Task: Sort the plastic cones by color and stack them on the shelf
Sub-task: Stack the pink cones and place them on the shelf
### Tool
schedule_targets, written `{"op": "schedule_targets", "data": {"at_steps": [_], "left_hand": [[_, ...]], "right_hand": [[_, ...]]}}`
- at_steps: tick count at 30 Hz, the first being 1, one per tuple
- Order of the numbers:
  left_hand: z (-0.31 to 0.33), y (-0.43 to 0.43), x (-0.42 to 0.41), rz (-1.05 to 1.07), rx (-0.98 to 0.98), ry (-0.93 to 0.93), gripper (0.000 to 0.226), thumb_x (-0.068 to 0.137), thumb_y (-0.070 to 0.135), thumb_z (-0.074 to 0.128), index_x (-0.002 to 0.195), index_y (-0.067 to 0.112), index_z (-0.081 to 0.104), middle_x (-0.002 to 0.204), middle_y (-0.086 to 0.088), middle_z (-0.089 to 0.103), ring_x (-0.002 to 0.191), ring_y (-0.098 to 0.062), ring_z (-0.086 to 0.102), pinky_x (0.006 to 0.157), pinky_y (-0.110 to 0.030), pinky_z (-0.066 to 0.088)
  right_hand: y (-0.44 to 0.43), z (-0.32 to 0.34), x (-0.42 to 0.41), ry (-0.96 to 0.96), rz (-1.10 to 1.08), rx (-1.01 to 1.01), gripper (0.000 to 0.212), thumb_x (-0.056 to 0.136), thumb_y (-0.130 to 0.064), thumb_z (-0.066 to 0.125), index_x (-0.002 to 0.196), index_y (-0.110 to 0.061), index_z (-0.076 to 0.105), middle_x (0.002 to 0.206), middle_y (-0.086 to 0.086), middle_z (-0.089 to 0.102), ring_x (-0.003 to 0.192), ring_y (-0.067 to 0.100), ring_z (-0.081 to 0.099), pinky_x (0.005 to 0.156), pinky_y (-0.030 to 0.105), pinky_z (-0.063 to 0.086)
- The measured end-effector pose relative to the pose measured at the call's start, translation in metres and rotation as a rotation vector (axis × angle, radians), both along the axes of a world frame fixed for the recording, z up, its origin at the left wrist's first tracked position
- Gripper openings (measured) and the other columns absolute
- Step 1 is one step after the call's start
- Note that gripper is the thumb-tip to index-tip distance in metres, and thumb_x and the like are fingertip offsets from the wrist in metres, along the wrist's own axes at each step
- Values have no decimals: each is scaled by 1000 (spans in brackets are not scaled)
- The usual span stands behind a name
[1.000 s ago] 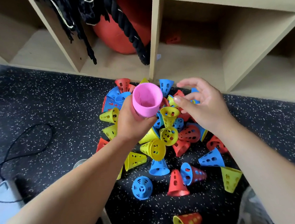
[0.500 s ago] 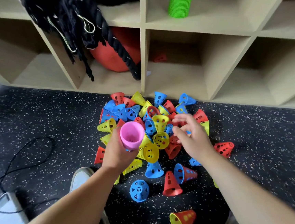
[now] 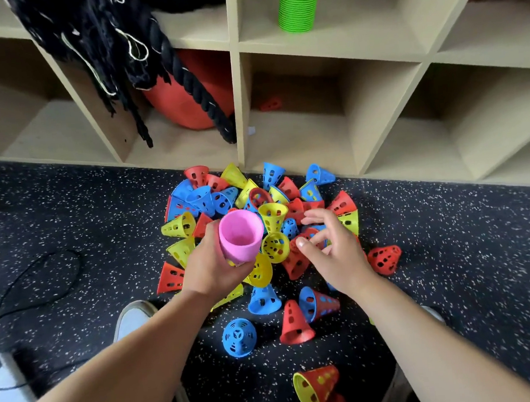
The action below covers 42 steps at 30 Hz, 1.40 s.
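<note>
Pink plastic is filling the left hand [image 3: 213, 269]: its grip is clamped around a pink cone stack [image 3: 240, 236], held mouth-up just above the pile of cones [image 3: 260, 233], which is lying on the speckled floor [image 3: 82, 216] against the front edge of the shelf [image 3: 239, 113]. The head view, the only one, is showing the right hand [image 3: 332, 252] lower than a second ago, fingers [image 3: 315, 220] spread apart and empty, now hovering right over red and blue cones at the pile's right side. That drop suggests the hand is going in for the next pick, probably another pink one, though none is showing. A green cone stack [image 3: 298, 4] is already standing in an upper shelf compartment, so one colour looks sorted
</note>
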State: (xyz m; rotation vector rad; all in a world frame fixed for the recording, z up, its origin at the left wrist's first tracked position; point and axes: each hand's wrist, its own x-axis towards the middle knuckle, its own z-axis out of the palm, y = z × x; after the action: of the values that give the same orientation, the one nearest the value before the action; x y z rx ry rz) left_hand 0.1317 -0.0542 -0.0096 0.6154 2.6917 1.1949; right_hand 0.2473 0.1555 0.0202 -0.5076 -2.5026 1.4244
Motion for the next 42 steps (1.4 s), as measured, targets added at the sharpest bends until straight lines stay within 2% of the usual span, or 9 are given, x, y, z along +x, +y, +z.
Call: {"op": "schedule_targets", "data": {"at_steps": [9, 15, 19, 27, 29, 31, 34, 36, 42], "left_hand": [[41, 27, -36, 42, 248, 71, 79, 65, 29, 91, 130, 23, 46, 113, 8, 59, 98, -8, 59, 80, -29, 53], [59, 25, -57, -53, 232, 127, 78, 67, 26, 90, 129, 29, 42, 112, 22, 53, 103, -1, 55, 86, -26, 53], [43, 26, -48, -115, 190, 153, 98, 65, 32, 91, 142, 20, 31, 123, 21, 47, 113, -12, 57, 90, -34, 52], [31, 41, -35, -227, 172, 197, 98, 70, 34, 88, 148, 18, 31, 130, 7, 54, 110, -14, 58, 81, -1, 37], [33, 45, -36, -234, 171, 190, 98, 70, 36, 88, 148, 16, 32, 133, 1, 55, 111, -12, 57, 82, -2, 37], [35, 49, -38, -227, 190, 185, 98, 70, 34, 89, 147, 14, 32, 133, 4, 53, 110, -9, 55, 82, -5, 37], [40, 56, -42, -220, 247, 174, 97, 69, 32, 88, 146, 18, 30, 130, 25, 43, 109, 1, 52, 86, -6, 41], [44, 62, -47, -201, 300, 167, 97, 69, 28, 89, 145, 20, 30, 129, 30, 40, 110, 2, 52, 90, -9, 42], [74, 90, -62, -113, 494, 96, 94, 67, 21, 91, 140, 29, 34, 118, 27, 55, 102, -12, 62, 81, -18, 51]], "right_hand": [[22, 22, -34, 35, -204, -376, 46, 87, -48, 51, 126, -24, 54, 125, 0, 61, 92, 19, 70, 66, 36, 62], [12, 30, -50, 95, -97, -322, 38, 88, -42, 54, 124, -31, 55, 116, -19, 60, 92, 12, 69, 69, 37, 61], [4, 30, -52, 116, -27, -272, 51, 83, -49, 58, 130, -29, 52, 120, -26, 55, 94, 12, 67, 72, 39, 62], [4, 22, -50, 56, 26, -349, 65, 78, -61, 55, 135, -29, 49, 119, -30, 56, 104, -1, 64, 71, 38, 63], [6, 18, -52, 34, 4, -366, 65, 80, -64, 51, 134, -30, 49, 126, -21, 58, 107, 5, 66, 71, 36, 62], [8, 14, -56, 4, -19, -392, 65, 81, -67, 47, 135, -31, 52, 129, -11, 61, 107, 10, 67, 78, 42, 62], [10, 7, -63, -67, -52, -405, 48, 80, -76, 45, 118, -51, 61, 123, -22, 65, 120, 7, 60, 102, 52, 50], [13, 1, -69, -130, -65, -459, 66, 78, -85, 43, 129, -47, 59, 132, -18, 63, 126, 9, 57, 109, 53, 44], [6, 19, -95, -9, -114, -1043, 40, 104, -35, 44, 129, -8, 60, 124, 16, 68, 96, 26, 70, 82, 42, 57]]}}
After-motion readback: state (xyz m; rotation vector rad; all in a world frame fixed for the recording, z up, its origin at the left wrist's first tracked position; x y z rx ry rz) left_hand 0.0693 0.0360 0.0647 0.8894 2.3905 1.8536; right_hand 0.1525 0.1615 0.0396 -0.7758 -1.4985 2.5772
